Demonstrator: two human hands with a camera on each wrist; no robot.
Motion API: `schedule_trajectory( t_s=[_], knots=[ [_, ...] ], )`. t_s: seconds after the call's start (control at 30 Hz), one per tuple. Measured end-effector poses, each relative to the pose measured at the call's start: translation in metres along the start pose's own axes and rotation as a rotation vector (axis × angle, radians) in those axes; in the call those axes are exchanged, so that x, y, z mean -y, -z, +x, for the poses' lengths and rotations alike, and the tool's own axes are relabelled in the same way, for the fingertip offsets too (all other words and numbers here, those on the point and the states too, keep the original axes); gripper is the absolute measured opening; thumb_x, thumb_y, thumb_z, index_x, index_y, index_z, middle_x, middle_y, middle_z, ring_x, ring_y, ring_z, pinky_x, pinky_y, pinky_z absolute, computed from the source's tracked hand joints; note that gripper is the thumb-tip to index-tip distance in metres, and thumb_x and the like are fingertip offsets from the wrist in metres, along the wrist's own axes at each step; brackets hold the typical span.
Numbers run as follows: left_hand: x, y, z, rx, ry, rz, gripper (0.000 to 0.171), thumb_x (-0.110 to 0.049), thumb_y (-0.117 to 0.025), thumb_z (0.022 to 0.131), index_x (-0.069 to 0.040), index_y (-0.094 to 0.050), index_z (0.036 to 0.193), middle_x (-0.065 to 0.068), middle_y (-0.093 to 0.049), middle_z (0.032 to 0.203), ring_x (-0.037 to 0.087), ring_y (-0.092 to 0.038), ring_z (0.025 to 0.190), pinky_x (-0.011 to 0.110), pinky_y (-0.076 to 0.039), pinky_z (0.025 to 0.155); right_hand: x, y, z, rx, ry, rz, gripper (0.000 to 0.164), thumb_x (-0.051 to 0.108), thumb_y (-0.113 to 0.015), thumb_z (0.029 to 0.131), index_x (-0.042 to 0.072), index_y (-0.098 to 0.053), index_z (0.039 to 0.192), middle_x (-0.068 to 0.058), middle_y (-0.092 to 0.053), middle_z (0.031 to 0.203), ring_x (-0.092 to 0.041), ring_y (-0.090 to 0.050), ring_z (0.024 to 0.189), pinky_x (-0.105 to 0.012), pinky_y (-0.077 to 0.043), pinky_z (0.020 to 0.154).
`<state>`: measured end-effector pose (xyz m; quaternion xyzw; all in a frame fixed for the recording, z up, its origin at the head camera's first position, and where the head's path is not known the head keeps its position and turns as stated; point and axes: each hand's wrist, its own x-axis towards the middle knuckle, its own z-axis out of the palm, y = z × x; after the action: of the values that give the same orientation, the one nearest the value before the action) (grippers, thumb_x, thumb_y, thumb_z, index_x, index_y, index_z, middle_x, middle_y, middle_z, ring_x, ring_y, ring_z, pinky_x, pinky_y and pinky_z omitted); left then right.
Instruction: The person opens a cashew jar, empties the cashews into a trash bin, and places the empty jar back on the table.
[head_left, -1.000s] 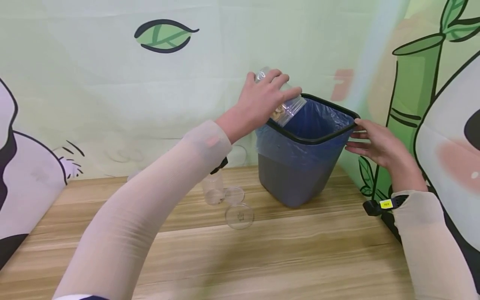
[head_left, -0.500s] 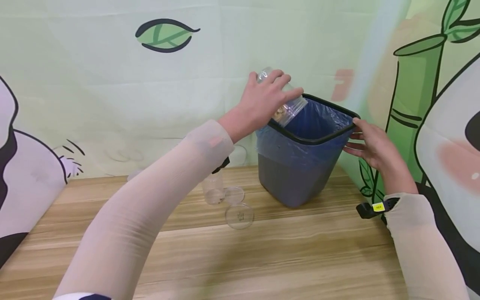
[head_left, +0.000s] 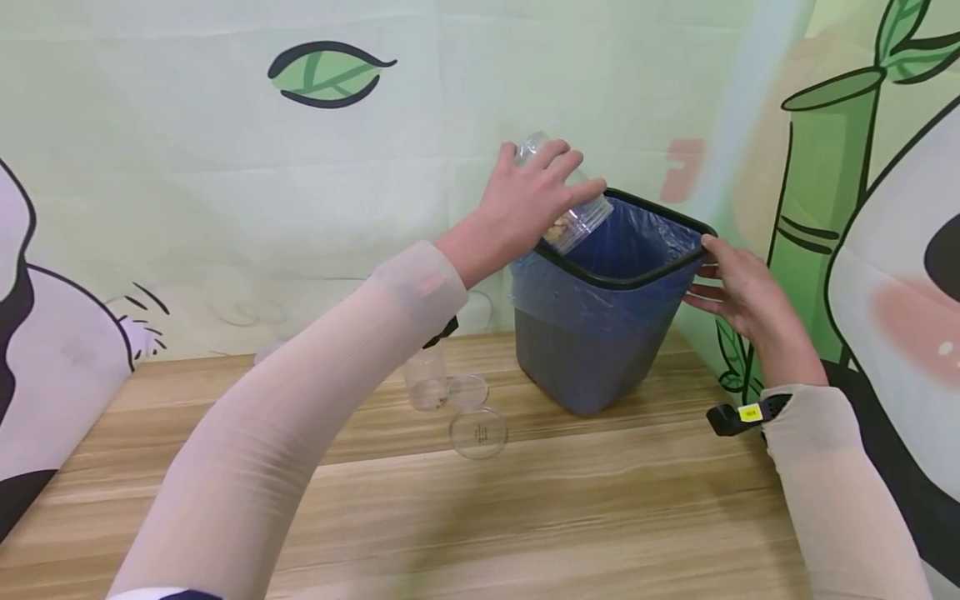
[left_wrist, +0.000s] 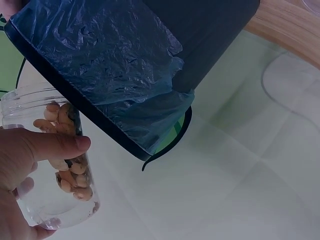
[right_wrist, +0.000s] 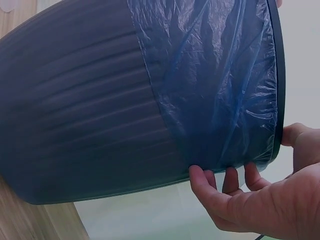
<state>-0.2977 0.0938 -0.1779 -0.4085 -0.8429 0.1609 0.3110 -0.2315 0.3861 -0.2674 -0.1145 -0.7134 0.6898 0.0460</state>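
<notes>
My left hand [head_left: 521, 200] grips a clear plastic jar [head_left: 591, 222], tipped with its mouth over the near-left rim of a grey trash bin [head_left: 585, 358]. In the left wrist view, tan-brown lumpy pieces [left_wrist: 65, 117], some with dark patches, lie along the jar's side, and the thumb presses across the jar. The bin stands on the table, lined with a blue plastic bag [right_wrist: 200, 85] folded over under its black rim. At the bin's right side, my right hand [head_left: 750, 292] holds the rim, thumb on top and fingers against the bagged wall.
Left of the bin on the wood-grain table [head_left: 555, 508] stands another clear jar [head_left: 427, 390], partly behind my left arm. Beside it lie two round clear lids [head_left: 480, 433]. A printed cloth backdrop [head_left: 465, 75] rises close behind the bin and along the right side.
My right wrist and forearm have shifted slightly left while the hand stays at the rim. The left hand and tipped jar have barely moved; the pieces inside look slightly shifted.
</notes>
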Motion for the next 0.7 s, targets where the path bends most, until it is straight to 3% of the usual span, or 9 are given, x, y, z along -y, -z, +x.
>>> schedule_trajectory(
  t_s=[0.17, 0.37, 0.7],
  knots=[
    [0.000, 0.000, -0.001, -0.015, -0.010, 0.010, 0.065, -0.002, -0.059, 0.100, -0.037, -0.041, 0.151, 0.008, -0.040, 0.155, 0.028, -0.029, 0.147, 0.060, -0.040, 0.101, 0.000, -0.003, -0.002, -0.011, 0.014, -0.045, 0.048, 0.060, -0.046, 0.100, 0.014, -0.048, 0.116, -0.004, -0.043, 0.120, -0.022, -0.054, 0.109, -0.033, -0.052, 0.101],
    [-0.004, 0.001, 0.001, -0.009, -0.030, 0.013, 0.066, -0.002, -0.061, 0.098, -0.037, -0.041, 0.150, 0.008, -0.040, 0.155, 0.029, -0.029, 0.146, 0.060, -0.040, 0.101, -0.002, -0.006, -0.001, -0.016, 0.065, -0.105, 0.045, 0.057, -0.038, 0.104, 0.014, -0.045, 0.111, -0.007, -0.043, 0.117, -0.017, -0.061, 0.097, -0.032, -0.054, 0.096],
    [-0.010, 0.004, 0.001, -0.007, -0.055, 0.037, 0.060, -0.009, -0.057, 0.103, -0.039, -0.039, 0.152, 0.007, -0.037, 0.156, 0.027, -0.027, 0.147, 0.060, -0.038, 0.105, -0.004, -0.007, -0.003, -0.043, 0.083, -0.104, 0.045, 0.057, -0.039, 0.104, 0.013, -0.043, 0.111, -0.009, -0.043, 0.115, -0.020, -0.061, 0.098, -0.031, -0.055, 0.094]
  ],
)
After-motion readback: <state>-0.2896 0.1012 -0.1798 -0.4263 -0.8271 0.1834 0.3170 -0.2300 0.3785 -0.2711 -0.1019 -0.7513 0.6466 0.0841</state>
